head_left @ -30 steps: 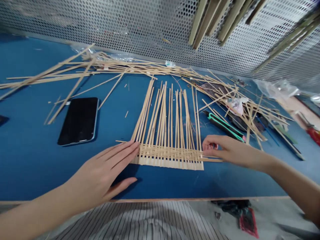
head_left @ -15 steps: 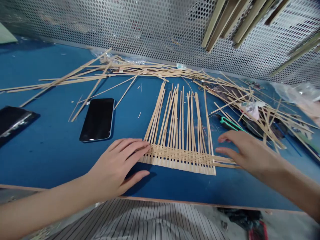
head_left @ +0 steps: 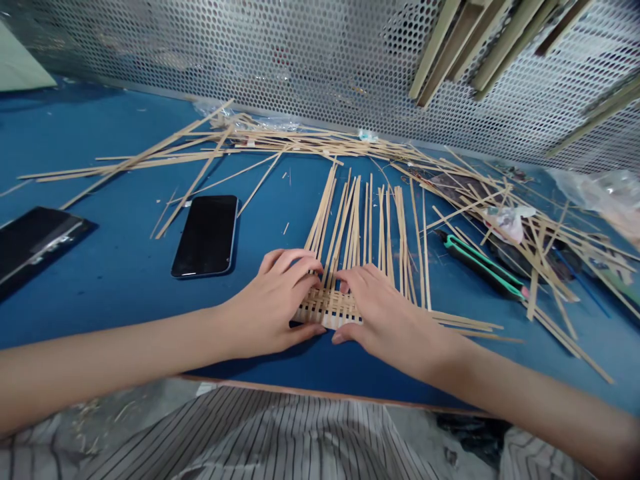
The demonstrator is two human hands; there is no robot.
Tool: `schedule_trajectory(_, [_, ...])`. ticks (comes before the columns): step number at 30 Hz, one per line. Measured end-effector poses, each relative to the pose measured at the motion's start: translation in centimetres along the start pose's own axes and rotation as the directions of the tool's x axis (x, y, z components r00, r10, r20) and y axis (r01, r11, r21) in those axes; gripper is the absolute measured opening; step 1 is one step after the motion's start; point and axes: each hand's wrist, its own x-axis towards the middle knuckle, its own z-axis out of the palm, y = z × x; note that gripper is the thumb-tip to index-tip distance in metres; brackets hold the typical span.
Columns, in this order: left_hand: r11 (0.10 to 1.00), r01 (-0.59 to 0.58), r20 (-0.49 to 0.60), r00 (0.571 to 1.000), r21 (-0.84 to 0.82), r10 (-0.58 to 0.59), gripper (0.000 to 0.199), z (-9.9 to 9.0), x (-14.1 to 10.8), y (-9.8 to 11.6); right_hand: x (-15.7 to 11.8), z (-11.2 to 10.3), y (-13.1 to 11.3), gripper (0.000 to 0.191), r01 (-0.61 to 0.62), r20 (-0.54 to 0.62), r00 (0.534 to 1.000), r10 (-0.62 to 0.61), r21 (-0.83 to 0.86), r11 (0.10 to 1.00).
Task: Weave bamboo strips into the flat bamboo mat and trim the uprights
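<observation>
Two hands (head_left: 270, 300) (head_left: 387, 320) on bamboo weave (head_left: 330, 308), roughly twenty loose strips (head_left: 360, 220)

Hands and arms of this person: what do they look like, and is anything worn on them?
The left hand and the right hand are both bare, with no gloves, and no ring or watch shows. The left forearm and the right forearm have no sleeves over them. The only clothing in view is a shirt with thin dark stripes on a pale ground.

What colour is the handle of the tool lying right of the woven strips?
The tool's handle is black with a bright green stripe, clearest in the head view.
</observation>
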Motion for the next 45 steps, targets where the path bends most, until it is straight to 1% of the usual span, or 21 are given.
schedule_trajectory(2, [0.999,0.002,-0.001,1.000,-0.034,-0.002,0.044,0.1,0.1,0.0,0.2,0.1,0.0,0.046,-0.023,-0.011,1.000,0.023,0.018,1.000])
schedule_trajectory(5, [0.998,-0.002,0.005,1.000,-0.069,0.003,0.042,0.2,0.1,-0.1,0.4,0.2,-0.2,0.043,-0.057,-0.033,0.998,0.058,0.038,0.998])
schedule_trajectory(11, [0.993,-0.019,-0.025,1.000,-0.119,0.016,0.039,0.4,-0.1,-0.1,0.5,0.2,-0.5,0.039,-0.055,-0.016,0.998,0.056,0.057,0.997])
schedule_trajectory(15, [0.991,-0.023,-0.049,0.999,-0.133,0.017,0.038,0.7,-0.1,0.0,0.5,0.3,-0.4,0.044,-0.084,-0.001,0.996,0.084,0.095,0.992])
schedule_trajectory(17, [0.994,-0.039,-0.044,0.998,-0.101,0.035,0.042,0.6,-0.3,0.0,0.4,0.4,-0.2,0.048,-0.092,-0.003,0.996,0.093,0.114,0.989])
schedule_trajectory(19, [0.997,-0.038,-0.054,0.998,-0.061,0.035,0.051,0.2,-0.8,-0.1,0.3,0.6,0.1,0.054,-0.082,-0.016,0.996,0.085,0.134,0.988])
schedule_trajectory(21, [1.000,-0.008,-0.078,0.997,-0.028,0.006,0.059,-0.4,-1.5,-0.5,0.0,0.7,0.5,0.056,-0.075,-0.030,0.996,0.081,0.153,0.985])
schedule_trajectory(23, [0.998,0.058,-0.122,0.991,0.012,-0.056,0.059,-1.1,-2.5,-1.2,-0.5,0.6,0.9,0.055,-0.080,-0.063,0.994,0.091,0.168,0.983])
schedule_trajectory(27, [0.969,0.224,-0.212,0.957,0.104,-0.199,0.035,-2.5,-4.7,-3.1,-1.4,-0.4,2.1,0.046,-0.125,-0.196,0.968,0.157,0.168,0.978])
schedule_trajectory(29, [0.957,0.266,-0.223,0.946,0.118,-0.236,0.029,-2.9,-5.5,-3.9,-1.7,-1.1,2.7,0.045,-0.135,-0.238,0.957,0.163,0.132,0.982])
schedule_trajectory(30, [0.956,0.270,-0.219,0.946,0.117,-0.240,0.028,-3.0,-5.8,-4.2,-1.9,-1.5,3.1,0.044,-0.137,-0.255,0.954,0.159,0.105,0.985])
schedule_trajectory(33, [0.974,0.205,-0.163,0.969,0.100,-0.187,0.029,-3.1,-6.4,-4.1,-2.4,-2.2,3.9,0.040,-0.148,-0.292,0.945,0.149,0.023,0.989])
schedule_trajectory(35, [0.988,0.119,-0.110,0.988,0.095,-0.108,0.033,-2.9,-6.4,-3.6,-2.8,-2.6,4.2,0.037,-0.146,-0.314,0.939,0.138,-0.003,0.989])
schedule_trajectory(37, [0.994,0.028,-0.070,0.997,0.110,-0.020,0.038,-2.6,-6.3,-2.9,-3.3,-2.9,4.6,0.034,-0.138,-0.341,0.932,0.126,-0.012,0.990])
schedule_trajectory(40, [0.987,-0.075,-0.001,0.997,0.145,0.076,0.045,-2.1,-6.1,-2.2,-4.1,-3.4,5.1,0.030,-0.174,-0.354,0.922,0.158,-0.015,0.985])
schedule_trajectory(43, [0.982,-0.125,0.084,0.990,0.140,0.114,0.054,-1.7,-5.8,-2.1,-5.0,-3.6,5.9,0.027,-0.213,-0.374,0.910,0.179,-0.051,0.976])
schedule_trajectory(45, [0.982,-0.139,0.118,0.985,0.127,0.124,0.063,-1.5,-5.8,-2.3,-5.6,-3.5,6.4,0.025,-0.226,-0.388,0.905,0.176,-0.085,0.970])
